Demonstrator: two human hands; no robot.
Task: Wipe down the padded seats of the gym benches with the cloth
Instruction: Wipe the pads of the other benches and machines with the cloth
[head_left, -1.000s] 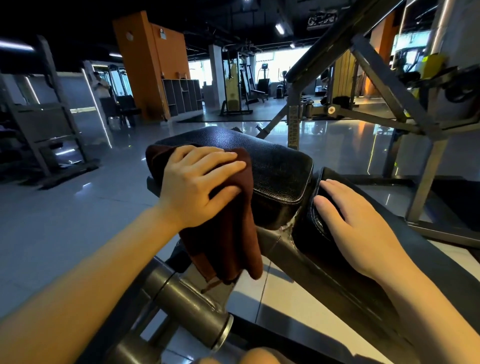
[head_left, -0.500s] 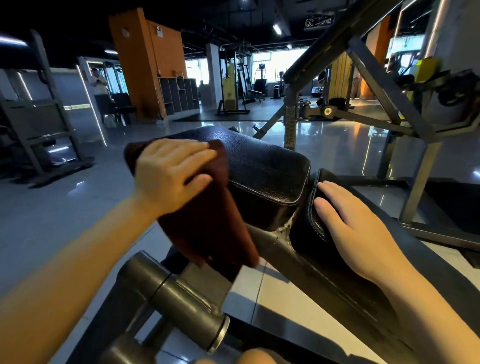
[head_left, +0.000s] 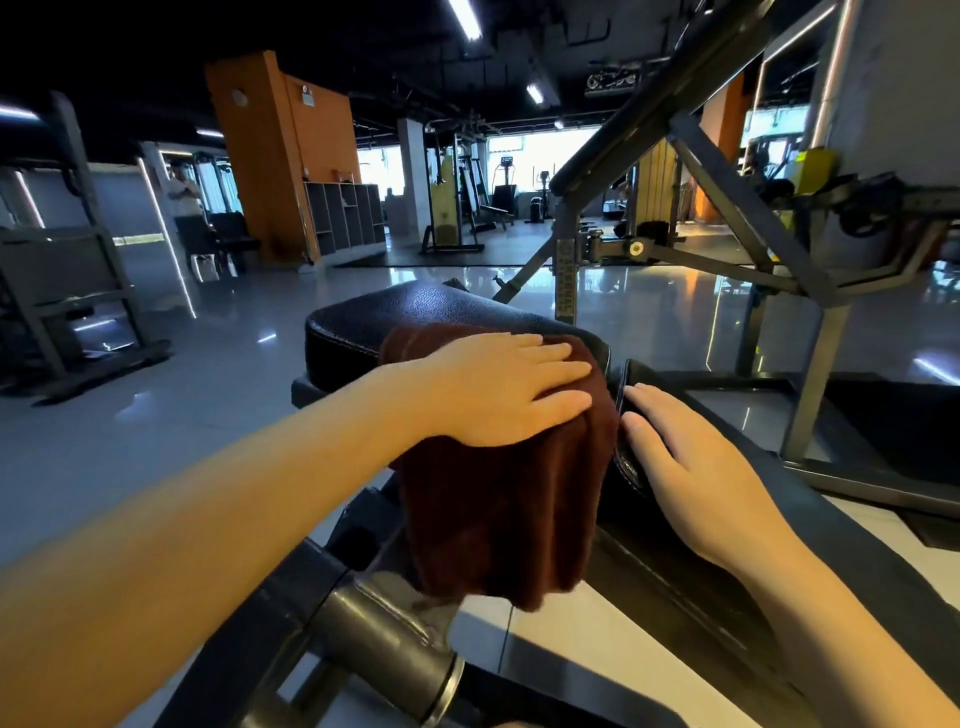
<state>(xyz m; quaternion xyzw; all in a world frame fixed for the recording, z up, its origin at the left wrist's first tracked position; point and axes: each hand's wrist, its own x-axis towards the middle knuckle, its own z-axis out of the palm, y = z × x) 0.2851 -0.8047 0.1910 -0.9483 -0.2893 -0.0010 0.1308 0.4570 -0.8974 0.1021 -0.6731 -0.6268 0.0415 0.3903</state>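
1. Wiping is underway: the left hand (head_left: 498, 389) lies flat, fingers straight, pressing the brown cloth (head_left: 498, 499) onto the near right corner of the black seat pad (head_left: 415, 317). Nothing is gripped; the palm alone pins the fabric.
2. Much of the cloth drapes over the pad's front edge and hangs down toward the grey metal roller (head_left: 384, 629) below.
3. Over on the other side, the right hand (head_left: 691, 467) rests with fingers extended on the end of the adjoining back pad (head_left: 810, 499), just beside the cloth, bracing and holding nothing.
4. My read: this is mid-wipe on the seat, with the far and left stretches of padding showing bare and likely yet to be covered.
5. Next move, I'd judge, calls for firm flat pressure and a sweep back across the pad, keeping the loose hanging part from catching on the frame.
6. Writing: a yellowish label runs vertically down the upright post (head_left: 565, 291) behind the seat, but its letters are too small to read. No brand is legible anywhere else.
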